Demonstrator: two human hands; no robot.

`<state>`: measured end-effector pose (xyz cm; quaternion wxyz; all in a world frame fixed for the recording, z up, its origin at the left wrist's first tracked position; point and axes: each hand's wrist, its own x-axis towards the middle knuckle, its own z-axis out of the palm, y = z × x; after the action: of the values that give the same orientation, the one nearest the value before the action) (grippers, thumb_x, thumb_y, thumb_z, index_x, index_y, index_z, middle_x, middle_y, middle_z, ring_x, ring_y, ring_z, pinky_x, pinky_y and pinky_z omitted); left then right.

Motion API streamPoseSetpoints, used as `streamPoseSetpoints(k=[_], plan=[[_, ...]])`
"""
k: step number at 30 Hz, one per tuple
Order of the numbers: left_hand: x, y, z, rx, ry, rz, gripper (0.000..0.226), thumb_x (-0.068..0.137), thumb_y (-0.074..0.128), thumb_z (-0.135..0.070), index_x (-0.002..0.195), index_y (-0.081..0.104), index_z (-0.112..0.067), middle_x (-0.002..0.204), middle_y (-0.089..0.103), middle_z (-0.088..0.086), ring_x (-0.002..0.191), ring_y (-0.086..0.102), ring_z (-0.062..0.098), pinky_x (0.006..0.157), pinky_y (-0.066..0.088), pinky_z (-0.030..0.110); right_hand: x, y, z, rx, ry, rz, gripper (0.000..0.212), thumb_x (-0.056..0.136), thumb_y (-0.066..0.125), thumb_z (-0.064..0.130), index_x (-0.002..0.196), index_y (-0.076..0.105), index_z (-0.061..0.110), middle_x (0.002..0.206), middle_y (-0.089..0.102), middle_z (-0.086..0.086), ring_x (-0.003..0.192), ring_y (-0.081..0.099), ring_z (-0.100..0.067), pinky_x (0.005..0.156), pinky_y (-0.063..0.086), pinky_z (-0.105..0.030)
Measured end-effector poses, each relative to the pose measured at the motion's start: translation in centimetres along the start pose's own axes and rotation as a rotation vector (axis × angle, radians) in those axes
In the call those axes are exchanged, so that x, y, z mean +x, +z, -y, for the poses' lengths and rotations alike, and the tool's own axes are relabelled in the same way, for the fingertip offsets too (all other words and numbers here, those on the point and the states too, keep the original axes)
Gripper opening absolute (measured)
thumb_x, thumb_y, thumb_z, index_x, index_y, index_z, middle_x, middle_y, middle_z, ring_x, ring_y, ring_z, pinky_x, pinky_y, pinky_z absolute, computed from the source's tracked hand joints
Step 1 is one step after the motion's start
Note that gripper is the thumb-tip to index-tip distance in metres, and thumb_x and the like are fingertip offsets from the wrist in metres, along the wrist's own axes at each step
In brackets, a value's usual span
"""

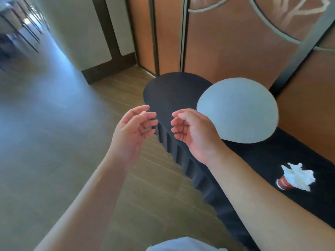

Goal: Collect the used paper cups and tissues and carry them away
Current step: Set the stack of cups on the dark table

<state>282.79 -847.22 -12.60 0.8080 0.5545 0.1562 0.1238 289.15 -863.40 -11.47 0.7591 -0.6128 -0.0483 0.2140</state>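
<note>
Both the left hand [133, 126] and right hand [192, 130] hover loosely curled, holding nothing. A red paper cup [283, 183] lies beside a crumpled tissue [297, 176] on the black table [174, 91], well apart from both hands

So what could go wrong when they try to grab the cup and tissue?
The cup lies tipped on the black table with the tissue over it, so leftover drink might spill or the tissue slip off when lifted. Both hands, left and right, are empty and far from it. The right arm, reaching back, might bump the grey dome.
</note>
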Motion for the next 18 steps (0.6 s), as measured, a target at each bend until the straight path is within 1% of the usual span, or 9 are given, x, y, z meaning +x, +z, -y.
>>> streamPoseSetpoints(k=[2,6,9,12,18], plan=[[-0.5,-4.4,-1.6,-0.021,0.023,-0.042,0.028,0.082,0.066,-0.026,0.108,0.068,-0.018,0.094,0.077,0.001,0.082,0.071,0.014,0.079,0.055,0.031,0.8,4.8,-0.9,-0.006,0.023,0.061,0.022,0.093,0.048,0.013,0.087,0.069,0.012,0.075,0.067,-0.004,0.069,0.063,-0.015,0.064,0.052,-0.029],[-2.0,-12.8,-4.6,-0.042,0.078,-0.169,0.034,0.082,0.066,-0.027,0.114,0.067,-0.016,0.097,0.077,0.002,0.09,0.068,0.019,0.082,0.052,0.034,1.8,14.2,-2.8,-0.021,0.042,0.193,0.023,0.094,0.045,0.009,0.09,0.067,0.008,0.074,0.066,-0.005,0.068,0.06,-0.017,0.065,0.048,-0.032],[-3.3,-18.3,-6.6,-0.079,0.121,-0.268,0.034,0.082,0.065,-0.026,0.113,0.066,-0.015,0.096,0.076,0.002,0.087,0.069,0.018,0.077,0.052,0.031,2.2,20.3,-3.7,-0.038,0.063,0.308,0.022,0.095,0.043,0.008,0.091,0.065,0.007,0.072,0.066,-0.004,0.064,0.06,-0.016,0.065,0.048,-0.033],[-4.4,-23.0,-7.6,-0.093,0.151,-0.353,0.03,0.083,0.064,-0.025,0.112,0.067,-0.017,0.096,0.077,0.001,0.085,0.071,0.016,0.075,0.052,0.029,2.6,25.4,-4.6,-0.077,0.087,0.4,0.021,0.095,0.044,0.009,0.095,0.064,0.006,0.074,0.066,-0.004,0.065,0.06,-0.016,0.065,0.048,-0.033],[-5.2,-29.2,-8.6,-0.102,0.19,-0.499,0.029,0.085,0.065,-0.025,0.113,0.068,-0.017,0.099,0.078,0.001,0.086,0.072,0.015,0.073,0.056,0.025,3.8,32.9,-6.5,-0.147,0.128,0.587,0.018,0.095,0.046,0.008,0.091,0.064,0.008,0.073,0.065,-0.004,0.062,0.059,-0.014,0.06,0.047,-0.028]])
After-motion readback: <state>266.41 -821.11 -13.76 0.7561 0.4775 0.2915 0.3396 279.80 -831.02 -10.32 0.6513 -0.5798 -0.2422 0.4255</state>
